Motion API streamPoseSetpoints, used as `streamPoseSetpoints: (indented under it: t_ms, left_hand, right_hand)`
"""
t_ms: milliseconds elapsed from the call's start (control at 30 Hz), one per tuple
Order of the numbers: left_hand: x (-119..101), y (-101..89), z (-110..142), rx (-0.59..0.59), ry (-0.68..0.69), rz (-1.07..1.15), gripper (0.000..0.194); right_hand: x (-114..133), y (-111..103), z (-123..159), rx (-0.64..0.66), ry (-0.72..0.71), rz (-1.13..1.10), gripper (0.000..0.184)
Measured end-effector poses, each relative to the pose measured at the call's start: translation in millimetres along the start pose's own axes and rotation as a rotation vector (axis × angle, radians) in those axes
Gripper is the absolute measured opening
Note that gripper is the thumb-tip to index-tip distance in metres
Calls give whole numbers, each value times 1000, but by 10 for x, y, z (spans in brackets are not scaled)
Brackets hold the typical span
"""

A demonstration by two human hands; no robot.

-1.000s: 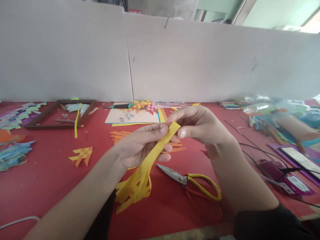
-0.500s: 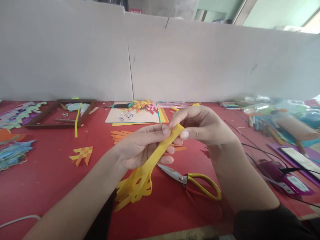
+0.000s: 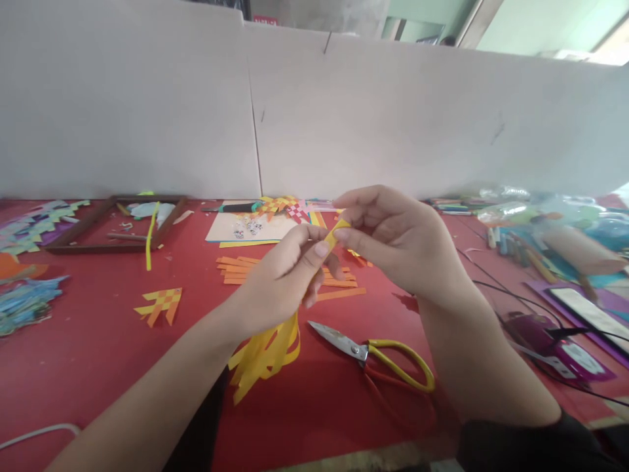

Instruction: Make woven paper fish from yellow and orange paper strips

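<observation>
A bundle of yellow paper strips hangs down from my left hand, whose fingers are closed round it with the thumb on top. The bundle's upper end pokes out past that thumb. There my right hand pinches the tip between thumb and forefinger. Below the hands, scissors with one yellow and one red handle lie on the red table. Orange paper strips lie behind my left hand, partly covered by it. A woven yellow-and-orange paper fish rests to the left.
Further left stand a brown frame with scraps inside and a heap of blue strips. Paper sheets lie at the back, before a white partition. Cables cross the right side near a purple device and a phone.
My left hand has turned over and closed round the yellow strips, covering their middle. My right hand has risen slightly, still pinching the upper end.
</observation>
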State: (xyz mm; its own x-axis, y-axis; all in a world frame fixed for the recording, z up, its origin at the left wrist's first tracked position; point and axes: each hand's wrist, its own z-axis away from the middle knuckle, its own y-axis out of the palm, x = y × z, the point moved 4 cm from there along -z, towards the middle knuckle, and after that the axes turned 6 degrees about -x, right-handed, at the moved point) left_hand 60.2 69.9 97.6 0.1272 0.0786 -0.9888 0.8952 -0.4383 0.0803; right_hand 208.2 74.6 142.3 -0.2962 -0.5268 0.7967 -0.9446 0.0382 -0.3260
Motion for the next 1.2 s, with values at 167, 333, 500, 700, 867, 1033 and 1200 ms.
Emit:
streamPoseSetpoints:
  t_ms: [167, 333, 500, 700, 867, 1033, 1200]
  left_hand:
    - [1, 18, 47, 95, -34, -245, 27]
    - [54, 15, -1, 183, -97, -206, 28]
    - [210, -40, -72, 244, -155, -240, 30]
    - [511, -223, -108, 348, -278, -331, 31]
    - [683, -275, -107, 501, -300, -252, 32]
    - [707, -284, -101, 560, -296, -270, 33]
    - [662, -409, -53, 487, -365, -340, 36]
  right_hand:
    - [41, -61, 10, -54, -61, 2, 25]
    - [17, -177, -47, -132, -86, 8, 25]
    - [-141, -333, -169, -204, -57, 10, 23]
    - [-230, -463, -243, -307, -46, 20, 22]
    - [-211, -506, -242, -345, -35, 52, 21]
    - [-203, -609, -248, -396, -46, 37, 21]
    - [-240, -711, -243, -430, -7, 16, 25]
